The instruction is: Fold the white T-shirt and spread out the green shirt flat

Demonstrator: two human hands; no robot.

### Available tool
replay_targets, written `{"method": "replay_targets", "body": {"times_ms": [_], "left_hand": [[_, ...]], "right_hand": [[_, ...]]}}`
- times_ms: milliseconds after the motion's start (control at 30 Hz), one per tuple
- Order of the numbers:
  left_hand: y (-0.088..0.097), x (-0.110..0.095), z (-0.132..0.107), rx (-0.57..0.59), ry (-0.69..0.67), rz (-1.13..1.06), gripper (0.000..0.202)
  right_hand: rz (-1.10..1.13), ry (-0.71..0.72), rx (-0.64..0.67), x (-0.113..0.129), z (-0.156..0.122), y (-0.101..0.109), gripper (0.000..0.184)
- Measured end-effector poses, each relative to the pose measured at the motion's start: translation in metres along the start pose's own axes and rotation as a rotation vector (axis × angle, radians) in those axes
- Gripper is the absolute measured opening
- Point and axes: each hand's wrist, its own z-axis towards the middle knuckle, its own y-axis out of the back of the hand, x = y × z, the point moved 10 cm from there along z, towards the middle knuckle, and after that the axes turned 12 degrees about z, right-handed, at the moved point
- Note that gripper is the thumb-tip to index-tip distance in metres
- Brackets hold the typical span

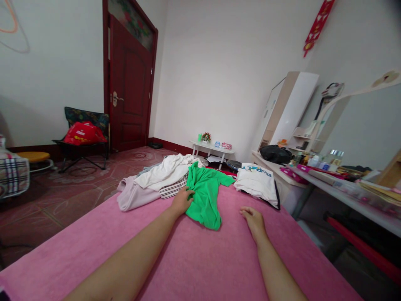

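Note:
A crumpled green shirt (205,196) lies on the pink bedspread (200,259), in front of me. My left hand (182,201) is closed on its left edge, fingers bent into the cloth. To the right of the shirt, my right hand (254,221) hovers over or rests on the bedspread, fingers loosely curved with nothing visible in them. Left of the shirt is a loose heap with a white garment (166,171), a striped cloth (173,188) and a pale lilac garment (134,196). Beyond my right hand sits a folded white shirt (258,184) with blue lettering and a dark edge.
A dressing table (338,188) crowded with bottles stands along the right, with a black bag (276,154) nearby. Past the bed is a low white table (209,147). A folding chair (86,113) holds a red bag (84,133) by the dark red door (131,88).

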Motion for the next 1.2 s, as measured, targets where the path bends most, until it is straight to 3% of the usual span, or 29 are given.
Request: {"method": "replay_targets", "body": {"times_ms": [967, 1067, 1200], "left_hand": [[-0.001, 0.001, 0.000, -0.002, -0.016, -0.017, 0.037], [-0.001, 0.001, 0.000, -0.001, -0.008, -0.020, 0.037], [0.001, 0.001, -0.001, -0.017, 0.002, -0.023, 0.036]], "right_hand": [[-0.018, -0.015, -0.014, -0.011, 0.007, 0.000, 0.024], [0.035, -0.138, 0.039, -0.002, -0.002, -0.018, 0.026], [-0.020, -0.382, 0.367, 0.020, -0.038, -0.078, 0.042]]}}
